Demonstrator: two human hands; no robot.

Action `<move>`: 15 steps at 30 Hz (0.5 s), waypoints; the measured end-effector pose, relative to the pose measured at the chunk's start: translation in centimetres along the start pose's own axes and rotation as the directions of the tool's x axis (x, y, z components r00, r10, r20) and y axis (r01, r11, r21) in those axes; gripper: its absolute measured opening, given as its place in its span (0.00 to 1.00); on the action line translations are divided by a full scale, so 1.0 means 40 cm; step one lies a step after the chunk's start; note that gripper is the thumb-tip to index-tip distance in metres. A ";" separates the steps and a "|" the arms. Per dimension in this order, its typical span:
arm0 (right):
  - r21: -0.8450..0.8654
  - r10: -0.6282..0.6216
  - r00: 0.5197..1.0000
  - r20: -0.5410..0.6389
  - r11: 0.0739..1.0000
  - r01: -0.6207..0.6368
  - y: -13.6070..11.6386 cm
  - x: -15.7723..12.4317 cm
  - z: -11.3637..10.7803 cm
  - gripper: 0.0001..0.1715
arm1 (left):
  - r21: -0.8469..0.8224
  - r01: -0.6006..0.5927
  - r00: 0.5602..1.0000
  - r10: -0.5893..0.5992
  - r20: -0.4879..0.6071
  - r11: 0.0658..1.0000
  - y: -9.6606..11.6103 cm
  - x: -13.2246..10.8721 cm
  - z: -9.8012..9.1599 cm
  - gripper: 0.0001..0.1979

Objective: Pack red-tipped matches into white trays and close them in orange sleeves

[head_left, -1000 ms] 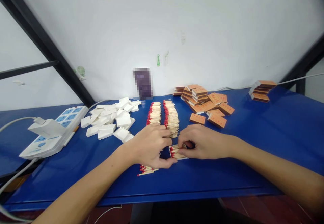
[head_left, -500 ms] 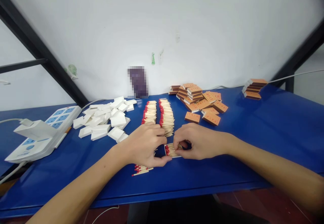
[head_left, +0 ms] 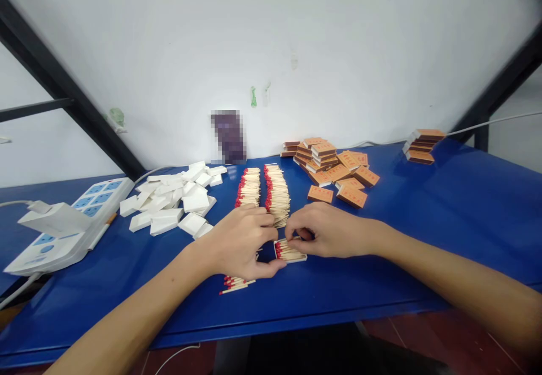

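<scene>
A small white matchbox tray lies on the blue table, filled with red-tipped matches. My left hand curves around its left end, thumb at the near edge and fingertips by the far corner. Over the tray, my right hand is closed, its thumb and fingertips on the matches at the far side. Two long rows of matches, a left row and a right row, stretch away behind my hands. Loose matches lie below my left hand, which partly covers them.
White empty trays are heaped at the left, beside a power strip with a plugged-in charger. Orange matchboxes are piled at back right, and a small stack stands farther right. A blurred dark object leans against the wall.
My right hand has shifted up toward the tray's far side, uncovering more of the matches and the near edge. My left hand stays by the tray. The view has moved slightly.
</scene>
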State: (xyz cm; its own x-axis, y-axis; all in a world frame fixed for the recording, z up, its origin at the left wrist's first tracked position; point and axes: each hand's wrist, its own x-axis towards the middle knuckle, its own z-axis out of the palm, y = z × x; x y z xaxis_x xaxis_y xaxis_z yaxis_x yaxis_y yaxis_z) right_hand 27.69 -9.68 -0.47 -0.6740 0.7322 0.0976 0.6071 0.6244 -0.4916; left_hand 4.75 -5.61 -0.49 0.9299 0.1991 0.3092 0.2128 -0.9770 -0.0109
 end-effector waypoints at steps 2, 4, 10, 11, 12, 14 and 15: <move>0.003 0.005 1.000 0.006 1.000 -0.005 -0.003 -0.001 0.000 0.03 | -0.005 0.001 1.000 -0.001 0.003 1.000 0.000 0.001 -0.001 0.16; 0.022 -0.004 1.000 0.031 1.000 0.004 -0.006 -0.002 -0.001 0.02 | -0.007 0.005 1.000 -0.005 0.007 1.000 0.001 0.002 -0.002 0.15; -0.158 0.011 0.993 -0.120 0.987 -0.030 0.000 -0.004 -0.026 0.10 | 0.010 0.019 1.000 -0.019 -0.023 1.000 0.006 0.001 -0.008 0.16; -0.258 0.017 0.981 -0.191 0.964 -0.067 0.007 -0.005 -0.034 0.11 | 0.004 0.019 0.999 -0.019 -0.031 1.000 0.008 0.001 -0.010 0.17; -0.360 0.028 0.967 -0.252 0.925 -0.121 0.015 -0.007 -0.042 0.10 | -0.006 0.018 0.999 -0.018 -0.032 1.000 0.010 0.001 -0.011 0.16; -0.504 0.085 0.947 -0.309 0.830 -0.239 0.034 -0.012 -0.055 0.07 | -0.030 0.012 1.000 -0.012 -0.017 0.999 0.014 0.002 -0.012 0.14; -0.547 0.132 0.941 -0.312 0.785 -0.291 0.043 -0.015 -0.059 0.06 | -0.041 0.006 1.000 -0.006 -0.002 0.999 0.016 0.002 -0.011 0.13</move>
State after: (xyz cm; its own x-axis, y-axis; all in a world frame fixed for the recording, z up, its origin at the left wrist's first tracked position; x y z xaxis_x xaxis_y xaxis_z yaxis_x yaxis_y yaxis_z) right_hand 30.12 -8.39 0.69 -0.4227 0.8562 0.2971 0.9031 0.4254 0.0589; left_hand 4.84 -6.24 -0.03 0.9279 0.2052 0.3113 0.2063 -0.9780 0.0298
